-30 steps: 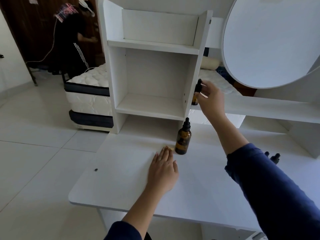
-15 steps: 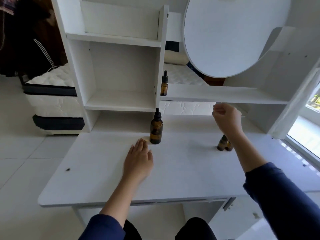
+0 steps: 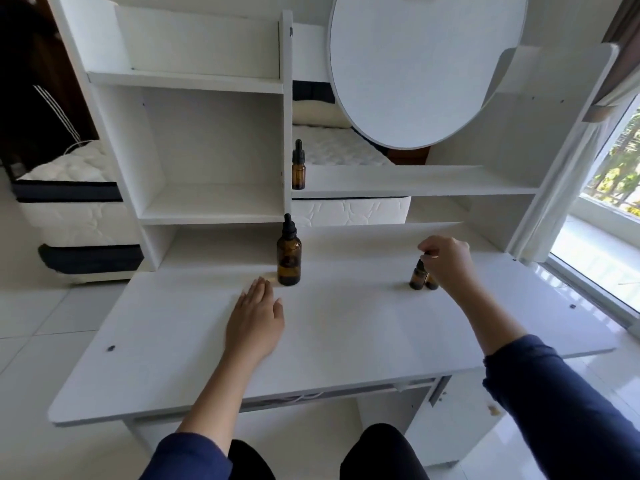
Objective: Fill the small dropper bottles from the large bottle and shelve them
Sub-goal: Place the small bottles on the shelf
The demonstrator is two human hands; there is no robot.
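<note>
Centre frame: large amber bottle (image 3: 289, 259) with black dropper cap, upright on the white desk (image 3: 346, 334). Left hand (image 3: 254, 318) lies open and flat below it. Right hand (image 3: 446, 263) pinches the cap of a small amber bottle (image 3: 418, 276); another small bottle (image 3: 298, 167) stands on the shelf (image 3: 415, 183).

Both forearms are bare below dark navy long sleeves (image 3: 568, 407) (pushed up towards the elbows); black trousers (image 3: 381, 452) cover the legs.

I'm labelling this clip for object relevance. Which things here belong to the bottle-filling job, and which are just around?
Job:
large amber dropper bottle
small dropper bottle on shelf
two small bottles on desk
shelf
right hand

Just around:
round mirror
mattress
window
</note>
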